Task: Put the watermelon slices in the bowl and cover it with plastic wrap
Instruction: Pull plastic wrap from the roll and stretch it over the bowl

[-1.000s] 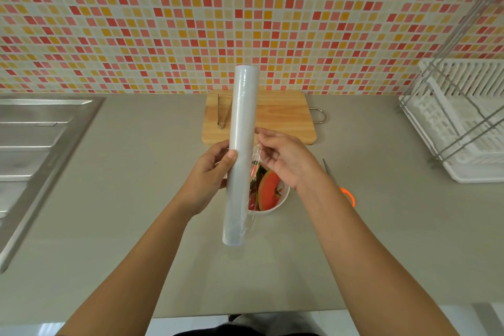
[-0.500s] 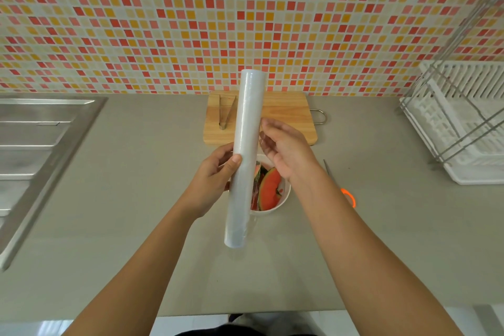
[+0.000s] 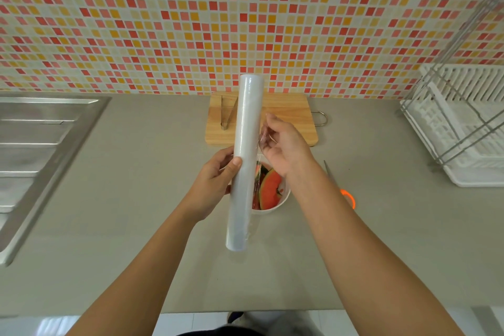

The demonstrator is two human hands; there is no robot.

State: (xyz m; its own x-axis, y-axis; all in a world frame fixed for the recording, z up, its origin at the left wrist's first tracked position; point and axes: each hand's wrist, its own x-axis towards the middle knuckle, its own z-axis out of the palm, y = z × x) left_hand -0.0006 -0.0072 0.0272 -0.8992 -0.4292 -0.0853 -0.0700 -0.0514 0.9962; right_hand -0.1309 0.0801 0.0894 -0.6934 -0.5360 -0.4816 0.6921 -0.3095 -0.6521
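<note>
Head camera, reading from the left: a steel sink [image 3: 41, 144] is let into the grey tabletop [image 3: 136, 199]. Next comes the left hand [image 3: 215, 180], fingers curled behind and thumb across the front of the plastic wrap roll [image 3: 244, 161], gripping it near its middle. The roll is held in the air, nearly upright, its far end tipped toward the tiled wall. Behind it a wooden cutting board [image 3: 289, 117] lies on the tabletop with metal tongs [image 3: 227, 114] on it.

Just right of the roll, the right hand [image 3: 286, 144] pinches the loose film edge [image 3: 260, 142] between thumb and fingertips, close against the roll; only a narrow strip is drawn out. Below both hands sits the white bowl [image 3: 281, 203] with the watermelon slices [image 3: 270, 188] already in it, not yet covered. Further right lie scissors [image 3: 347, 198] with an orange handle, partly hidden by the forearm, then a white dish rack [image 3: 463, 128].

The roll looks light and stiff, easy to hold one-handed at mid-length. The film is probably thin, clingy and quick to crumple or stick to itself, so it is best taken by the edge and pulled evenly, wide enough to span the bowl's rim.
</note>
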